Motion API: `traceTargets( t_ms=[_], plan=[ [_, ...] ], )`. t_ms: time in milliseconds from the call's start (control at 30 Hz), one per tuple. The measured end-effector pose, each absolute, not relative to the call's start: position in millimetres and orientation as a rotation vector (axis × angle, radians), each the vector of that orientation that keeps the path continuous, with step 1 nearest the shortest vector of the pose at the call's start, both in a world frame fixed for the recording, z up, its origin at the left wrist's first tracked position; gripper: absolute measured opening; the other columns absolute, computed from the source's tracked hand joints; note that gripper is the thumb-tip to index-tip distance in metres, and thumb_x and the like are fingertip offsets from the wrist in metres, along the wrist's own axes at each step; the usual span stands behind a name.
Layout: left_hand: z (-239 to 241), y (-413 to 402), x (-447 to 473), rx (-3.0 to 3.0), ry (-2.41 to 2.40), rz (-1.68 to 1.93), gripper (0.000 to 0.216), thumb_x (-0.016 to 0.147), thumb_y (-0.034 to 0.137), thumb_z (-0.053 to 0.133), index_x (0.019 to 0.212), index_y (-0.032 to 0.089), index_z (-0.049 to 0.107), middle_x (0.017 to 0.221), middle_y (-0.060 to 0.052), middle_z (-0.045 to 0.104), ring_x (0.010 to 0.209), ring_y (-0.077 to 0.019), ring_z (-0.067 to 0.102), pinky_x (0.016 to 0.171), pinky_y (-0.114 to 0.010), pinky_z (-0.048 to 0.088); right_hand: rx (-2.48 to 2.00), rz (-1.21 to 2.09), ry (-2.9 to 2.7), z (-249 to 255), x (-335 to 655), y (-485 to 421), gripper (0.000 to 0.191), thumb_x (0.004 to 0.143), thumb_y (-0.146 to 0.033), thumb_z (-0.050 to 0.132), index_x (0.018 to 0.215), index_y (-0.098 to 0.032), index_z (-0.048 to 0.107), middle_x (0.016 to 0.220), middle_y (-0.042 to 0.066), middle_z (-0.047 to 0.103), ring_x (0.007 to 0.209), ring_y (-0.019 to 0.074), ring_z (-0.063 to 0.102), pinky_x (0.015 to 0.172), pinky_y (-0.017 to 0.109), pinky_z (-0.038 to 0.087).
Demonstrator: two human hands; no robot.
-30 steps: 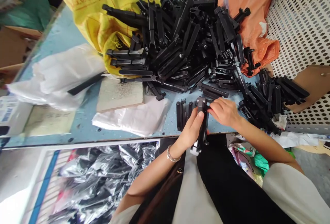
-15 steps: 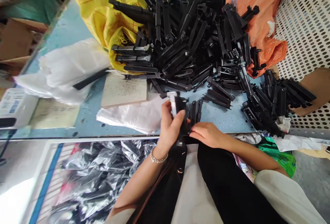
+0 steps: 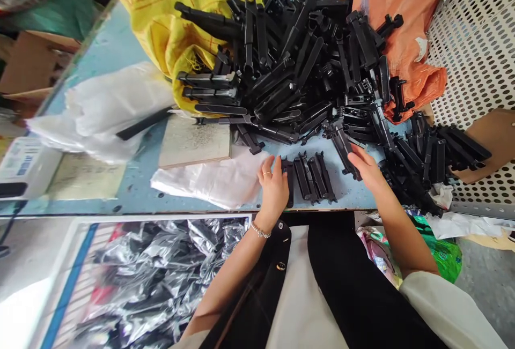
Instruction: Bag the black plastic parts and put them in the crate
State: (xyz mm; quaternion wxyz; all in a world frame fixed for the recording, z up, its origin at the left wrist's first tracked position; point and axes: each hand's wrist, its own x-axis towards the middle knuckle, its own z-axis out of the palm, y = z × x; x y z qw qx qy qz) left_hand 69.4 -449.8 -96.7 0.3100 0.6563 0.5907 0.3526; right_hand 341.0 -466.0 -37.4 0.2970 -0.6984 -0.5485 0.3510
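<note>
A big heap of long black plastic parts (image 3: 306, 59) covers the far half of the blue table (image 3: 108, 49). Close to the front edge, a short row of the same black parts (image 3: 311, 177) lies side by side. My left hand (image 3: 274, 188) rests flat at the left end of that row, fingers stretched out and touching the nearest piece. My right hand (image 3: 364, 166) reaches to the right of the row and closes its fingers on a black part (image 3: 341, 142) at the edge of the heap.
A yellow sack (image 3: 181, 11) and an orange sack (image 3: 402, 27) lie behind the heap. White plastic bags (image 3: 209, 180) and a grey board (image 3: 195, 142) sit left of my hands. A perforated white panel (image 3: 475, 43) stands at right, crumpled silver bags (image 3: 161, 268) below.
My left hand has laid down the part it was holding and now lies flat by the row. My right hand has moved up and right to the heap.
</note>
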Motion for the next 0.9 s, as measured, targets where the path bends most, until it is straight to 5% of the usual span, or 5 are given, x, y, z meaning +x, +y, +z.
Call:
traceTargets(
  t_ms=[233,367,533,767,900],
  plan=[
    [-26,-470,99,1.094,0.673,0.762,0.074,0.080,0.062,0.070,0.140,0.023,0.051,0.119,-0.014,0.065,0.098,-0.0283,0.068,0.083,-0.043,0.059,-1.314,1.904,-1.208,-25,284,-505,0.081,0.088,-0.085,0.025,0.094,-0.016,0.068,0.080,0.011,0.071,0.074,0.0243,0.066,0.066,0.037,0.053],
    [-14,-465,101,0.824,0.622,0.791,0.056,0.074,0.049,0.080,0.118,0.021,0.059,0.095,-0.004,0.067,0.072,-0.0162,0.065,0.067,-0.030,0.056,-1.589,1.338,-1.681,-1,287,-504,0.045,0.094,-0.063,0.052,0.098,-0.021,0.064,0.093,0.006,0.069,0.085,0.0214,0.064,0.077,0.035,0.052],
    [-9,-468,97,0.683,0.624,0.540,0.047,0.073,0.053,0.077,0.096,0.015,0.061,0.070,0.000,0.063,0.047,-0.0127,0.058,0.046,-0.025,0.047,-1.540,0.396,-2.161,25,299,-481,0.030,0.100,-0.049,0.048,0.106,-0.023,0.062,0.100,0.011,0.065,0.091,0.0268,0.059,0.083,0.043,0.049],
    [-4,-464,95,0.647,0.801,0.653,0.051,0.070,0.054,0.079,0.100,0.016,0.063,0.069,0.001,0.063,0.049,-0.0127,0.059,0.043,-0.023,0.044,-1.575,0.562,-2.121,15,282,-463,0.051,0.106,-0.054,0.020,0.087,-0.023,0.056,0.075,0.005,0.059,0.071,0.0196,0.055,0.068,0.033,0.043],
    [-4,-452,85,0.650,0.858,0.817,0.049,0.078,0.053,0.071,0.109,0.016,0.065,0.068,0.002,0.058,0.052,-0.0114,0.055,0.046,-0.024,0.045,-1.244,0.623,-2.334,7,261,-486,0.046,0.105,-0.055,0.033,0.082,-0.022,0.055,0.076,0.005,0.061,0.072,0.0191,0.055,0.067,0.032,0.041]
  ],
)
